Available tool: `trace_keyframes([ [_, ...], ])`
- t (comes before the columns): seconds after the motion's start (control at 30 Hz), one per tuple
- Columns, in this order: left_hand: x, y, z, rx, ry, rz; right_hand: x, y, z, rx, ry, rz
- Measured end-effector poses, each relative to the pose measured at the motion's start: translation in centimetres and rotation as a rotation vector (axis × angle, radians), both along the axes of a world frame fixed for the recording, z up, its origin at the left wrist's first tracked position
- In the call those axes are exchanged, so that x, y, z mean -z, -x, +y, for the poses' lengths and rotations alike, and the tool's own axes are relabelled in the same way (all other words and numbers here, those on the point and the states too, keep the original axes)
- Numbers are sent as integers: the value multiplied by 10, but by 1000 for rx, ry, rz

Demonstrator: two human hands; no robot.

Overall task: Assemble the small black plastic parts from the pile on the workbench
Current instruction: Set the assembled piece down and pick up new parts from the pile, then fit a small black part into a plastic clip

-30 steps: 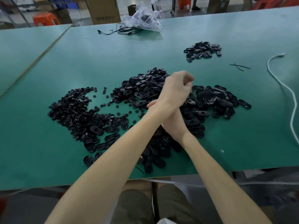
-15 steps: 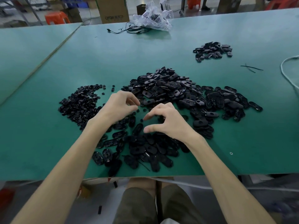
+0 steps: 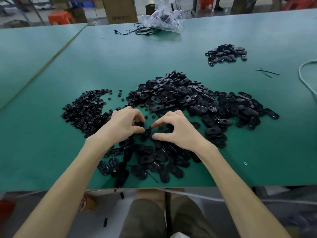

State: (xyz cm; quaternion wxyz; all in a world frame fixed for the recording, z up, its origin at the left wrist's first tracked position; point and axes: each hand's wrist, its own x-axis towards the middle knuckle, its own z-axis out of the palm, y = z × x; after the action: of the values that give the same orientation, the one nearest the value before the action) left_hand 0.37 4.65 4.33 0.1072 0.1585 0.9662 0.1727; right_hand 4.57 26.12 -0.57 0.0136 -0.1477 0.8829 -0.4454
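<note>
Black plastic parts lie in heaps on the green workbench (image 3: 171, 52). A large pile of oval shells (image 3: 180, 95) fills the centre. Small round parts (image 3: 85, 107) are heaped to its left, and flat oval pieces (image 3: 145, 158) are spread near the front edge. My left hand (image 3: 123, 124) has its fingers curled and pinches a small black part (image 3: 139, 124). My right hand (image 3: 178, 131) pinches an oval black piece (image 3: 147, 133) between thumb and forefinger, just beside the left thumb. Both hands are low over the near spread.
A small separate heap of black parts (image 3: 224, 53) sits at the far right. A clear plastic bag (image 3: 163, 18) and a black cable (image 3: 135, 30) lie at the far edge. A white cord (image 3: 305, 78), black ties (image 3: 266, 72) and a tiny white ring (image 3: 245, 163) lie to the right.
My left arm, crossed over the right a second ago, has swung back to the left. Both hands have drawn together over the near parts and now pinch pieces.
</note>
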Motion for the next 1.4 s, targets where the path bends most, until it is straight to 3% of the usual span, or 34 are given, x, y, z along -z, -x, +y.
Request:
trace_keyframes([
  [0.13, 3, -2, -2, -7, -90, 31, 3, 0, 1, 10, 0, 27],
  [0.43, 0, -6, 12, -43, -664, 18, 4, 1, 0, 74, 67, 26],
  [0.67, 7, -8, 21, 19, -899, 2, 0, 0, 1, 162, 241, 3],
  [0.87, 10, -5, 9, -13, -884, -31, 3, 1, 2, 218, 295, 15],
  [1.03, 21, -4, 9, -159, -573, 142, 2, 1, 2, 247, 321, 18],
  [1.23, 24, -3, 12, -56, -301, 131, 2, 1, 3, 254, 333, 13],
  [1.4, 22, -3, 14, 5, -230, 88, 3, 2, 3, 257, 324, 16],
])
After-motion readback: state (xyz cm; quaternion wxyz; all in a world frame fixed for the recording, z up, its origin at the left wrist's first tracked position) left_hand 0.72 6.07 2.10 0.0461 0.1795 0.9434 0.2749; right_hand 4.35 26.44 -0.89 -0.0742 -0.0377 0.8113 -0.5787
